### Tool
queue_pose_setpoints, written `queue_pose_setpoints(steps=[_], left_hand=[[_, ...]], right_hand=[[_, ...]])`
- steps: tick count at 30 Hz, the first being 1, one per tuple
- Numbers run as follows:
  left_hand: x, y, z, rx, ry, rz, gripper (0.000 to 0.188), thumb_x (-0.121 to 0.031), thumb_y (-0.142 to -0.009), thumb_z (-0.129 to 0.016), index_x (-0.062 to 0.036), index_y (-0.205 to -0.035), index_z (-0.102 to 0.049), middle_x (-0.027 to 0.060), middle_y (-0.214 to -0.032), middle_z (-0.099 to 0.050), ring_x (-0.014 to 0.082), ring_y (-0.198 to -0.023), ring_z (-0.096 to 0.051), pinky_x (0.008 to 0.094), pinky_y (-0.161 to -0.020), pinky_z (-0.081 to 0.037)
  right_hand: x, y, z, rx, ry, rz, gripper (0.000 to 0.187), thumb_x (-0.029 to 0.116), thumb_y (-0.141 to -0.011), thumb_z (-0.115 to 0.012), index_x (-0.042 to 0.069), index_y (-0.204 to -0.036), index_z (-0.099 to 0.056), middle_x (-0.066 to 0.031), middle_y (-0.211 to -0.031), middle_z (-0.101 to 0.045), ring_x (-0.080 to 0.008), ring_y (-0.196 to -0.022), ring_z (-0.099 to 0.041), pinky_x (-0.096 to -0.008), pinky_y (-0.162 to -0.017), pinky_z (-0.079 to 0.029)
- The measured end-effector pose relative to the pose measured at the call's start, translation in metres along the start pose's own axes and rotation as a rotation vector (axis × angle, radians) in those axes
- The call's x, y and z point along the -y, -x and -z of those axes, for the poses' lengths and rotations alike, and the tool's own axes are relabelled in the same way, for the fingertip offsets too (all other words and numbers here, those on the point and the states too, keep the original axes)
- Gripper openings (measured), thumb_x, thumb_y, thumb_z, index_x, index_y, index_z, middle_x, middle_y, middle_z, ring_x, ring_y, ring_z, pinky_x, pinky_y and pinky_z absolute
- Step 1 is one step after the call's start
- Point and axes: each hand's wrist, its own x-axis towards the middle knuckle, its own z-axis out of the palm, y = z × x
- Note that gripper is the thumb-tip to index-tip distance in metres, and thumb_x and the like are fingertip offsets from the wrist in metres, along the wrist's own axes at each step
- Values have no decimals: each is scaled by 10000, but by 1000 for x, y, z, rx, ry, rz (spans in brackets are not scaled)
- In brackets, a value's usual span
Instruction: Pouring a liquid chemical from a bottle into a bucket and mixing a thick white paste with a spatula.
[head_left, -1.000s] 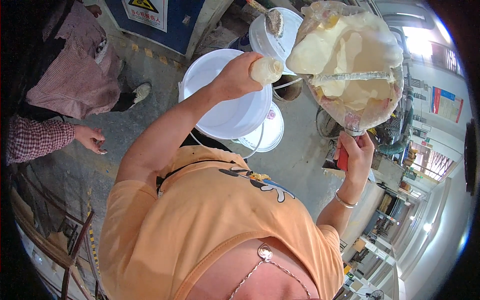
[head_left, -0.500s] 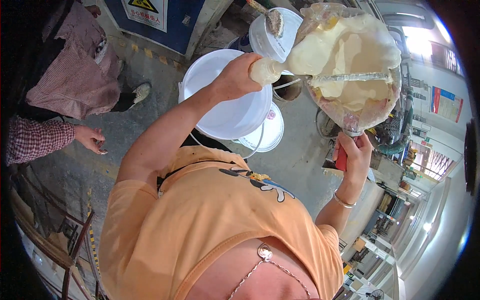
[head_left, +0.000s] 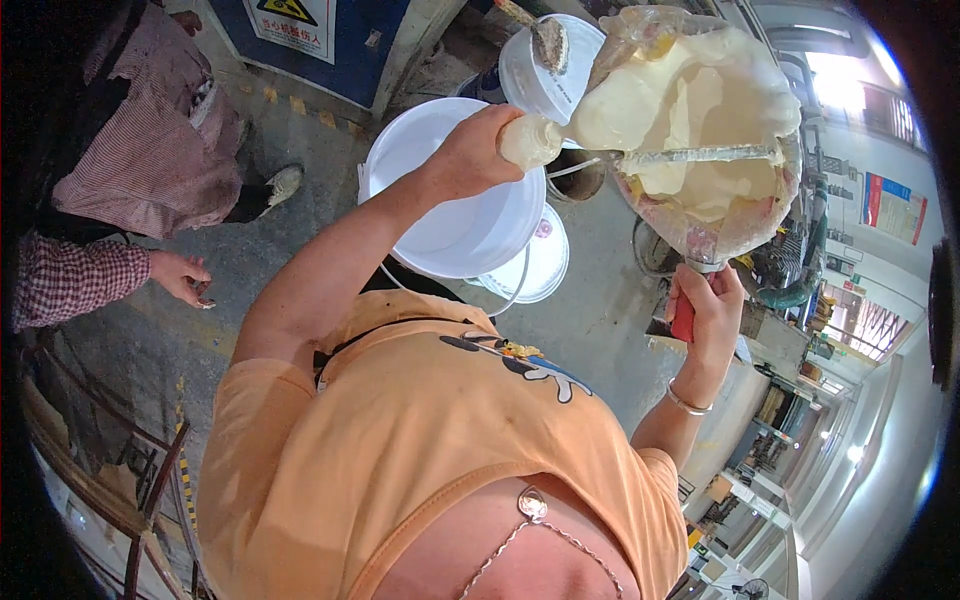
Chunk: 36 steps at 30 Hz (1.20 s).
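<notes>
Cream-coloured thick paste fills a large plastic-lined round container at the upper right, and a paste-coated bar lies across its mouth. My left hand is closed around a whitish translucent bottle-shaped piece. The narrow end of that piece meets the container's left rim; whether it is fixed there I cannot tell. At the rim's near side my right hand is closed around a red handle. A metal collar joins this handle to a paste-smeared part against the rim. Below my left hand stands a white bucket with a wire bail.
A white lid lies beside the bucket. Behind is another white bucket with a paste-crusted brush-like tool on it. Someone in a checked sleeve stands at left. A blue cabinet is at the back, a metal frame at lower left.
</notes>
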Motion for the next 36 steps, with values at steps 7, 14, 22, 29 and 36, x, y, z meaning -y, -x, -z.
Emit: queue_pose_setpoints(steps=[7,14,22,29,36], left_hand=[[3,-3,1,10,6,-42,624,-74,-673,-787,-38,-1235,-517,118,-1163,-603,246,-1097,-593,353,-975,-459],[9,-3,-2,2,25,-71,619,-77,-678,-775,-29,-1237,-512,122,-1158,-599,240,-1102,-588,349,-979,-454],[8,-2,-5,23,23,-39,622,-55,-670,-779,-37,-1232,-513,124,-1163,-594,250,-1110,-583,364,-1002,-440],[3,-1,-4,27,49,-30,593,-74,-658,-763,-13,-1195,-519,152,-1134,-587,305,-1072,-574,381,-972,-445],[2,1,-2,17,42,-29,589,-84,-665,-755,-9,-1200,-518,160,-1148,-586,303,-1076,-576,378,-971,-449]], right_hand=[[-1,0,2,6,-1,23,87,23,-822,-619,-15,-885,-572,-58,-651,-574,-114,-467,-516,-237,-418,-405],[-2,2,4,-6,-11,-20,102,19,-824,-634,-14,-908,-587,-46,-654,-582,-105,-477,-513,-245,-435,-409],[0,4,3,-17,6,-23,90,4,-821,-622,-10,-900,-582,-40,-644,-578,-97,-470,-506,-241,-434,-403],[1,4,3,-10,-16,-10,99,7,-818,-626,-17,-901,-577,-39,-645,-576,-98,-470,-506,-237,-431,-399],[1,6,3,1,-36,-8,96,14,-821,-620,-18,-900,-575,-45,-648,-572,-109,-459,-506,-242,-432,-403]])
